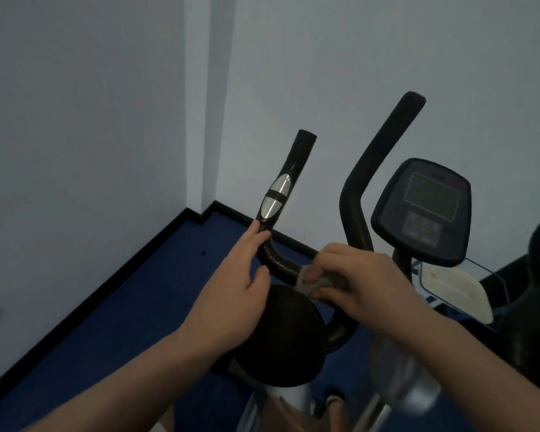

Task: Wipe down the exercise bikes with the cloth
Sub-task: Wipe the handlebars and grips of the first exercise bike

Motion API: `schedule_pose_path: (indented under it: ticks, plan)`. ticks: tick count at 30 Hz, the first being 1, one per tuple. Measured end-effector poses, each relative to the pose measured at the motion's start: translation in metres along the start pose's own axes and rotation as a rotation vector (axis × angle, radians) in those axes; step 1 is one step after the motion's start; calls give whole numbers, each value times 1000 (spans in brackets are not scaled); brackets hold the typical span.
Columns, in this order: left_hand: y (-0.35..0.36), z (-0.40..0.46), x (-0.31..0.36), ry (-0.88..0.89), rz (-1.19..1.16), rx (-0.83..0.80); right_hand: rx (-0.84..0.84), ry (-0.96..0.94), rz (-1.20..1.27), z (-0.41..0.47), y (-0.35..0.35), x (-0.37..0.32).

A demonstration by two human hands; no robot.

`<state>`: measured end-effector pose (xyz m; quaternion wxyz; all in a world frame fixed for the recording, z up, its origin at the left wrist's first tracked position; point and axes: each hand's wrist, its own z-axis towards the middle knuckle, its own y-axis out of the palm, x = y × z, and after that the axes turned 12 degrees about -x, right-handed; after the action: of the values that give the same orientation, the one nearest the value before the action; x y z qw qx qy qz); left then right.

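An exercise bike stands in front of me with black handlebars (pixel 293 169) and a dark console (pixel 424 210) on a post. My left hand (pixel 234 294) holds the left handlebar at its lower bend, just below the silver pulse sensor (pixel 275 196). My right hand (pixel 362 282) grips a small grey cloth (pixel 312 283) and presses it round the handlebar's cross section near the middle. A round black part (pixel 281 335) of the bike sits below both hands.
Pale walls meet in a corner at the left, with black skirting (pixel 106 275) along a blue floor (pixel 131 307). A second machine with a white panel (pixel 455 288) and dark housing stands at the right. My foot (pixel 334 397) shows near the bottom.
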<state>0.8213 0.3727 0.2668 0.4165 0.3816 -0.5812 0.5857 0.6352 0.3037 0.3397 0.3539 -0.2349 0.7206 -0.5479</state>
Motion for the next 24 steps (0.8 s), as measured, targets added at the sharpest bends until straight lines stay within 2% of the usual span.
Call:
schedule_pose_path:
  ticks: [7,12,14,18,24]
  plan:
    - [0,0,-2,-27,-83,59,116,15,198,56,6,-28]
    - [3,-1,-5,-70,-86,75,-96,56,-69,30,-8,-3]
    - [3,-3,-1,-84,-119,81,-20,64,-9,33,0,-9]
    - [4,0,-2,-91,-131,124,251,61,294,67,19,-31]
    - [4,-4,1,-122,-225,106,145,57,175,48,23,-15]
